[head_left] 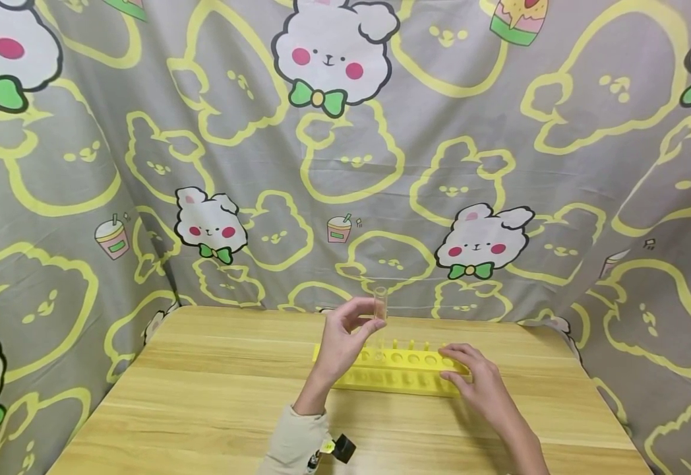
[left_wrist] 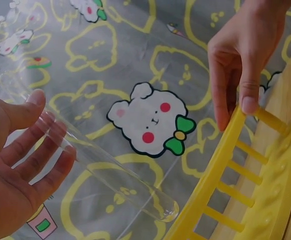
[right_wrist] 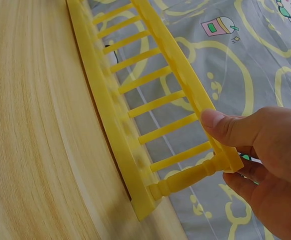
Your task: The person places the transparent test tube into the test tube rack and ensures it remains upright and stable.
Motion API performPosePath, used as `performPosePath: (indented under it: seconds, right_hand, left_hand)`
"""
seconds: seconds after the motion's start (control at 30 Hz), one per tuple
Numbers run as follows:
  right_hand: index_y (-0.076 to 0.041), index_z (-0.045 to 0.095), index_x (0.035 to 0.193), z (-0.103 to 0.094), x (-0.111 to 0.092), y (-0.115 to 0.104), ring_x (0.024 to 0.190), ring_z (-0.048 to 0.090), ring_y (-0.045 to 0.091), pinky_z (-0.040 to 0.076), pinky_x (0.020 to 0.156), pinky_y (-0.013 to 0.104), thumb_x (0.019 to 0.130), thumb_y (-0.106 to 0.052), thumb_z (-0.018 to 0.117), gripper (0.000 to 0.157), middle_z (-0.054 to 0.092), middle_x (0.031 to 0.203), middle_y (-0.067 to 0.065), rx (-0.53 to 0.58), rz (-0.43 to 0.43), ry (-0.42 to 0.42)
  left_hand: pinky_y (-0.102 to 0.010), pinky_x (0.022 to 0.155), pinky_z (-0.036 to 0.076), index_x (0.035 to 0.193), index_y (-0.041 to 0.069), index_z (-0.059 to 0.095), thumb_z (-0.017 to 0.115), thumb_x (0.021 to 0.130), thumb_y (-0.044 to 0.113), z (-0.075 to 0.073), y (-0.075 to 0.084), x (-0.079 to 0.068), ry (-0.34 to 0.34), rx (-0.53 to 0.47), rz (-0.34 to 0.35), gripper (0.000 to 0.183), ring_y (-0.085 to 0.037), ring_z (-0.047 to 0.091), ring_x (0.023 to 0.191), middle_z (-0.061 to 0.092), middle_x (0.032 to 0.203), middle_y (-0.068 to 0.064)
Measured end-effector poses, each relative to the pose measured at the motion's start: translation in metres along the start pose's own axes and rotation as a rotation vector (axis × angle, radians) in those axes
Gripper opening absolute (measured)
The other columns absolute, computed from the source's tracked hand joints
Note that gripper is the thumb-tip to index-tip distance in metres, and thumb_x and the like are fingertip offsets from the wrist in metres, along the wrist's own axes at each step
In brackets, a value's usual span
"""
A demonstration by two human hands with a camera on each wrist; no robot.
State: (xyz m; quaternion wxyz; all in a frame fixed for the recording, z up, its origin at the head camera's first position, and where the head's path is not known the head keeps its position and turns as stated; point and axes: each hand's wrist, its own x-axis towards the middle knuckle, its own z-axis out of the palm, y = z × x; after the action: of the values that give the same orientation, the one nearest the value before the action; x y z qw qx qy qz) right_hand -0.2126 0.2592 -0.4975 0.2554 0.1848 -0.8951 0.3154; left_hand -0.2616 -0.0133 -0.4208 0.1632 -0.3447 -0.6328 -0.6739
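A clear glass test tube (left_wrist: 120, 170) is pinched near its upper end by my left hand (head_left: 345, 336). In the left wrist view it slants, its rounded bottom close to the top rail of a yellow test tube rack (head_left: 405, 390). From the head view the tube stands over the rack's row of round holes, left of the middle. My right hand (head_left: 482, 379) grips the rack's right end, thumb (right_wrist: 216, 122) on one side of the top rail and fingers on the other. A row of thin pegs (right_wrist: 158, 102) joins the rack's upper and lower parts.
The rack stands on a wood-grain table (head_left: 203, 389), toward its far edge. A grey curtain (head_left: 345, 171) with cartoon rabbits hangs behind and on both sides. A small black device (head_left: 344, 448) sits at the left sleeve's cuff.
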Motion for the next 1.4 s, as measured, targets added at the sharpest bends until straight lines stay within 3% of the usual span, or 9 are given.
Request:
performPosePath:
  seconds: [0.23,0.47,0.73,1.4]
  right_hand:
    - [-0.002,0.074,0.115,0.0,0.0,0.0,0.106,0.069,0.033,0.058,0.087,0.05,0.074,0.003,0.088,0.043,0.07,0.118,0.01,-0.005,-0.007,0.006]
    - [-0.002,0.074,0.115,0.001,0.0,0.001,0.106,0.069,0.033,0.058,0.086,0.049,0.074,0.003,0.088,0.043,0.07,0.117,0.01,-0.012,-0.005,0.007]
    - [-0.001,0.074,0.115,0.001,0.0,0.002,0.106,0.069,0.034,0.058,0.087,0.05,0.075,0.003,0.087,0.043,0.07,0.117,0.012,-0.014,-0.01,0.006]
    - [-0.003,0.075,0.114,0.002,0.0,0.001,0.104,0.07,0.031,0.059,0.084,0.049,0.072,0.003,0.089,0.045,0.07,0.117,0.009,-0.011,-0.023,0.026]
  left_hand:
    - [-0.04,0.088,0.06,0.114,0.003,0.071,0.074,0.093,0.0,0.001,-0.002,-0.001,0.0,-0.002,-0.012,0.021,-0.026,0.07,0.102,0.071,0.107,-0.013]
    - [-0.05,0.086,0.06,0.114,0.001,0.07,0.073,0.093,-0.002,0.002,-0.004,-0.002,-0.007,-0.006,-0.009,0.021,-0.026,0.071,0.102,0.07,0.106,-0.015]
    - [-0.038,0.087,0.06,0.114,0.002,0.071,0.074,0.093,0.0,0.003,-0.006,-0.002,-0.003,-0.007,-0.041,0.021,-0.026,0.071,0.101,0.07,0.106,-0.015]
    - [-0.036,0.086,0.06,0.113,0.0,0.071,0.073,0.094,0.001,0.001,-0.013,-0.003,-0.017,0.026,-0.099,0.02,-0.03,0.07,0.102,0.072,0.107,-0.017]
